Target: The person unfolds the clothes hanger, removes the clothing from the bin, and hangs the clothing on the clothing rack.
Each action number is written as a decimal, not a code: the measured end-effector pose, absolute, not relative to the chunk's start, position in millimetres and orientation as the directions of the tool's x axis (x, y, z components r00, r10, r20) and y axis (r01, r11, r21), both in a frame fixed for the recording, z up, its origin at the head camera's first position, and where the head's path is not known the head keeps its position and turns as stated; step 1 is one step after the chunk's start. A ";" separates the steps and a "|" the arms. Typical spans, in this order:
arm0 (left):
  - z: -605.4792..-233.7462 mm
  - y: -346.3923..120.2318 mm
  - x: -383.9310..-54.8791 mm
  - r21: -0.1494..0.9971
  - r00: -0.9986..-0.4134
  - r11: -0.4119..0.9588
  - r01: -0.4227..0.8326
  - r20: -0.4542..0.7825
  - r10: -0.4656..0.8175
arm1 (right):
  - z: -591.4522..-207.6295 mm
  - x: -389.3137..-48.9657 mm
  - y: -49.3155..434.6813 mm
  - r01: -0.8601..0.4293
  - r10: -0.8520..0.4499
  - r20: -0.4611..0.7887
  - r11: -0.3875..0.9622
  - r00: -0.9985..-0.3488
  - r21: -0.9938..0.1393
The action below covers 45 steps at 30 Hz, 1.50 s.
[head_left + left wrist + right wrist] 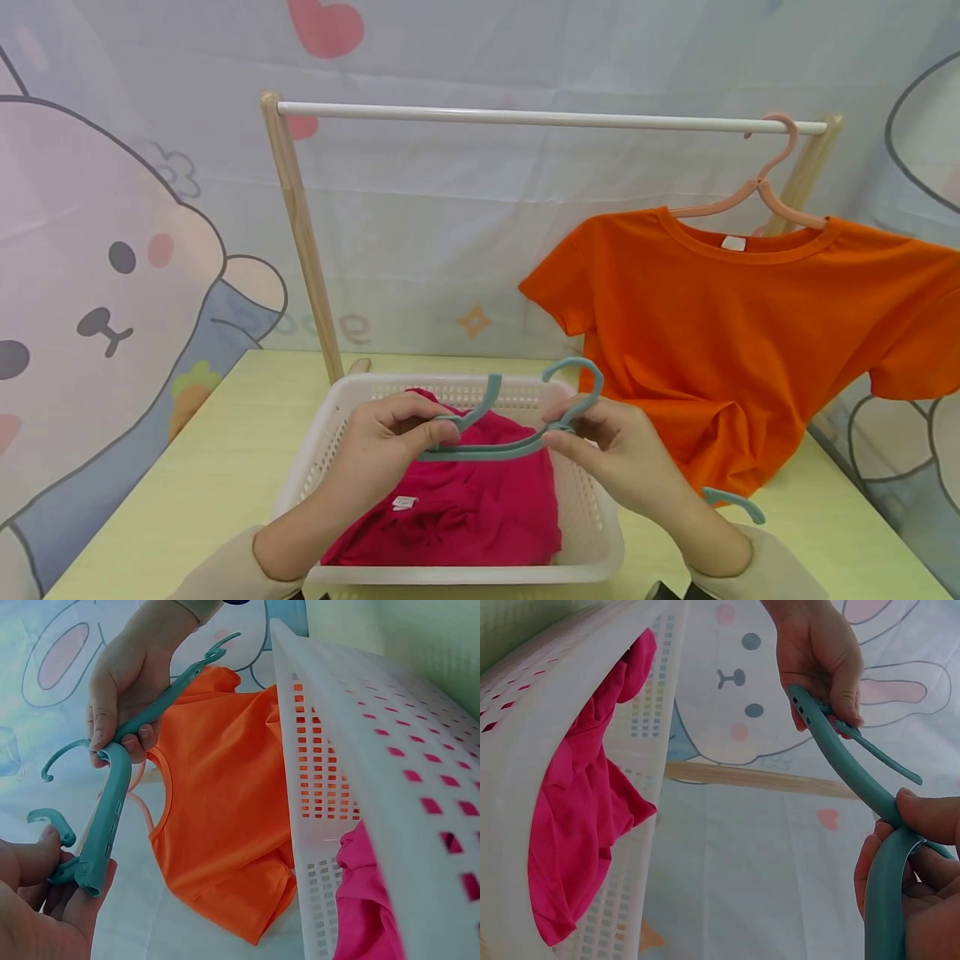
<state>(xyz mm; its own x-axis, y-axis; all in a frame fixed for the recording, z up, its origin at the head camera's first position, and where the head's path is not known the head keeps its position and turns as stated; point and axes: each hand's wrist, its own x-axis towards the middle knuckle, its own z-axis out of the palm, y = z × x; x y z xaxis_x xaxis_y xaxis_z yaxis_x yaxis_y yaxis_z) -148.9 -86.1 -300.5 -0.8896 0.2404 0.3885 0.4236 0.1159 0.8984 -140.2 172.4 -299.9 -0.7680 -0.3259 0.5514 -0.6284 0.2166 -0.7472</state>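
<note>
Above the basket, both hands hold a teal folding clothes hanger (495,452). My left hand (386,442) pinches one arm of it near the outer end, thumb on top. A jointed piece there bends upward past the fingers. My right hand (626,454) pinches the hanger at its middle joint, just below the curved hook (596,385). The other arm of the hanger is hidden behind the right hand in the head view; in the left wrist view this arm (161,705) runs beneath the right hand (135,671). Crumpled magenta clothing (480,508) lies inside the basket below.
A white perforated basket (465,575) stands on the pale yellow table (172,467). Behind it is a rack with a white rod (480,117). An orange T-shirt (712,333) hangs at the right on a pink hanger (757,185). Another teal piece (735,502) shows beside the right forearm.
</note>
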 end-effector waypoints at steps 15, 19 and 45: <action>-301.5 -93.5 -150.2 0.925 -0.920 0.046 0.376 0.367 0.141 | -299.5 -140.5 177.2 -0.607 -0.278 0.544 0.257 -0.791 -0.752; -300.9 -96.5 -149.0 0.932 -0.926 0.025 0.363 0.357 0.122 | -299.0 -140.7 177.3 -0.608 -0.263 0.552 0.251 -0.792 -0.753; -300.7 -98.8 -145.1 0.909 -0.934 -0.216 0.356 0.354 -0.049 | -294.4 -138.3 176.3 -0.588 -0.070 0.588 0.210 -0.806 -0.781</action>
